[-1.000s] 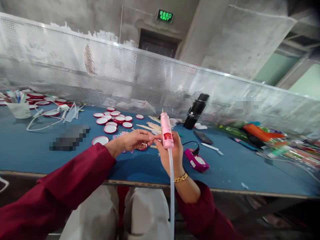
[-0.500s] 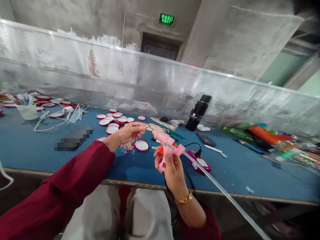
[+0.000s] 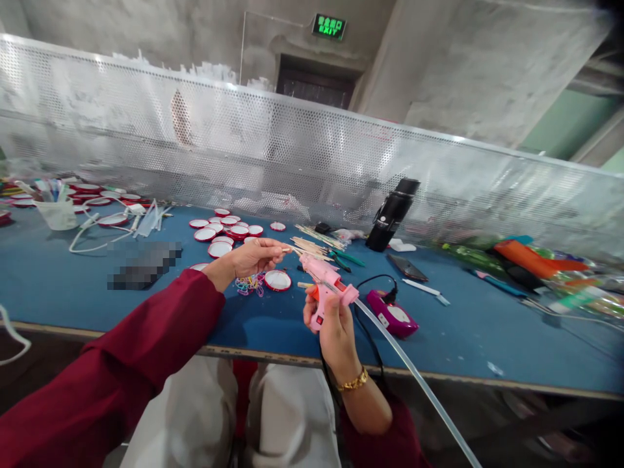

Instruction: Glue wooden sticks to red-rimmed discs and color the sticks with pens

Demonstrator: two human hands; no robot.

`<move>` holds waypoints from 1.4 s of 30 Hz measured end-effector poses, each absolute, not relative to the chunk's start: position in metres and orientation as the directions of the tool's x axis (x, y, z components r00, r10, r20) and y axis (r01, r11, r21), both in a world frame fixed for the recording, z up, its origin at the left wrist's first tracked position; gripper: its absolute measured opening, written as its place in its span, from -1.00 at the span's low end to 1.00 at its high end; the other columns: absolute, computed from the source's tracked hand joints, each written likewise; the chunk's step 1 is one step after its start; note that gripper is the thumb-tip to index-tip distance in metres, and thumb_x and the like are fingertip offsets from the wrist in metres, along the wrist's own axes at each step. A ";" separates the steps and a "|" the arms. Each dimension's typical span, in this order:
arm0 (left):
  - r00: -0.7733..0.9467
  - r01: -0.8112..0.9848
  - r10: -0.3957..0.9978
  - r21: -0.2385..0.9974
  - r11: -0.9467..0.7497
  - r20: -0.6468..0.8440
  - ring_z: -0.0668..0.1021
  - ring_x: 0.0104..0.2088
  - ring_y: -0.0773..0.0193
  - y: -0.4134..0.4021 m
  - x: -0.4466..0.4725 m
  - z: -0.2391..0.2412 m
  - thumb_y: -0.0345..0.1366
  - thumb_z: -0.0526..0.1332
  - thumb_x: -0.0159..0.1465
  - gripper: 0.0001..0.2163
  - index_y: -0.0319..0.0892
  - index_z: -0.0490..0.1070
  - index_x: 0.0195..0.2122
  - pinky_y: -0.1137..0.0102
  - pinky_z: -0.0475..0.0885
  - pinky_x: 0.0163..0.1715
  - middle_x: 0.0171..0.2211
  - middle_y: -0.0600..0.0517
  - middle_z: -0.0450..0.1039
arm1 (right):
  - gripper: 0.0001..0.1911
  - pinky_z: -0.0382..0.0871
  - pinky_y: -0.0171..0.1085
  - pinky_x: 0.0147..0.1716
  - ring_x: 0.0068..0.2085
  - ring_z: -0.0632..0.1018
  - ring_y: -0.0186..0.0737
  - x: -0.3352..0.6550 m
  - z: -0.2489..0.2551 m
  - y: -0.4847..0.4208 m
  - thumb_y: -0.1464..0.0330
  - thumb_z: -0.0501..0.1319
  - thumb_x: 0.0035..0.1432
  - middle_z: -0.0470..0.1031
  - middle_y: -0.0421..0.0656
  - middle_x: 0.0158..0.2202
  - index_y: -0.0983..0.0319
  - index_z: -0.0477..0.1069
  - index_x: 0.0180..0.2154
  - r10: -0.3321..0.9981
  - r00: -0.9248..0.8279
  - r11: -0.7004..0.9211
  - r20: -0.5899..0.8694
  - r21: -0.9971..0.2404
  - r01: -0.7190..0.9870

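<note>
My right hand (image 3: 333, 325) grips a pink glue gun (image 3: 325, 283) by its handle, nozzle aimed up and left. A long clear glue stick (image 3: 414, 377) trails from the gun's back toward the lower right. My left hand (image 3: 253, 255) pinches a thin wooden stick (image 3: 286, 249) just left of the nozzle, a short gap between them. Below my hands on the blue table (image 3: 73, 286) lie a red-rimmed white lid (image 3: 277, 280) and a small heap of coloured rubber bands (image 3: 249, 284).
Several red-rimmed lids (image 3: 219, 233) and a bundle of wooden sticks (image 3: 312, 244) lie beyond my hands. A black flask (image 3: 392, 213), a phone (image 3: 405, 267) and a magenta device with cable (image 3: 392, 313) sit right. A perforated metal screen (image 3: 292, 156) backs the table.
My right hand has turned the glue gun from upright to pointing left and shifted to its handle. My left hand has drawn away from the gun, holding a wooden stick.
</note>
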State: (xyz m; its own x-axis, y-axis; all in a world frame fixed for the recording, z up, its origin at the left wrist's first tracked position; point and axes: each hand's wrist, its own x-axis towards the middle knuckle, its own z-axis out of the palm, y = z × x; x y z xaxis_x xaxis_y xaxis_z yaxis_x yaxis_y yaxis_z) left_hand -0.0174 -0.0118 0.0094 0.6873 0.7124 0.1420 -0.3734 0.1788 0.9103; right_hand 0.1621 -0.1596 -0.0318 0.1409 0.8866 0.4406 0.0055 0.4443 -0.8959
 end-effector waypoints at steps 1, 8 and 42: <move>0.685 -0.366 0.715 0.914 0.176 0.136 0.43 -0.51 0.51 -0.012 -0.017 0.009 -0.42 0.40 0.06 -0.79 -0.33 0.54 -0.25 0.62 0.38 -0.52 -0.47 0.04 0.39 | -0.42 0.07 -0.36 -0.65 -0.63 0.25 -0.42 0.163 -0.033 -0.159 -0.12 -0.04 0.22 0.35 -0.22 -0.55 0.26 0.38 -0.21 0.886 0.125 0.447 0.446 -0.894 0.020; 0.692 -0.338 0.710 0.928 0.157 0.131 0.41 -0.56 0.53 -0.015 -0.017 0.011 -0.32 0.47 -0.03 -0.73 -0.33 0.53 -0.33 0.63 0.35 -0.56 -0.50 0.06 0.39 | -0.40 0.05 -0.37 -0.65 -0.65 0.23 -0.42 0.163 -0.033 -0.158 -0.14 -0.07 0.21 0.28 -0.28 -0.64 0.25 0.35 -0.25 0.885 0.105 0.452 0.454 -0.891 0.045; 0.721 -0.377 0.674 0.907 0.185 0.162 0.45 -0.50 0.49 -0.006 -0.017 0.001 -0.35 0.45 0.01 -0.70 -0.36 0.52 -0.24 0.61 0.39 -0.51 -0.46 0.03 0.40 | -0.42 0.07 -0.40 -0.66 -0.65 0.27 -0.45 0.162 -0.033 -0.155 -0.12 -0.04 0.22 0.30 -0.27 -0.64 0.27 0.34 -0.33 0.897 0.133 0.419 0.421 -0.907 0.044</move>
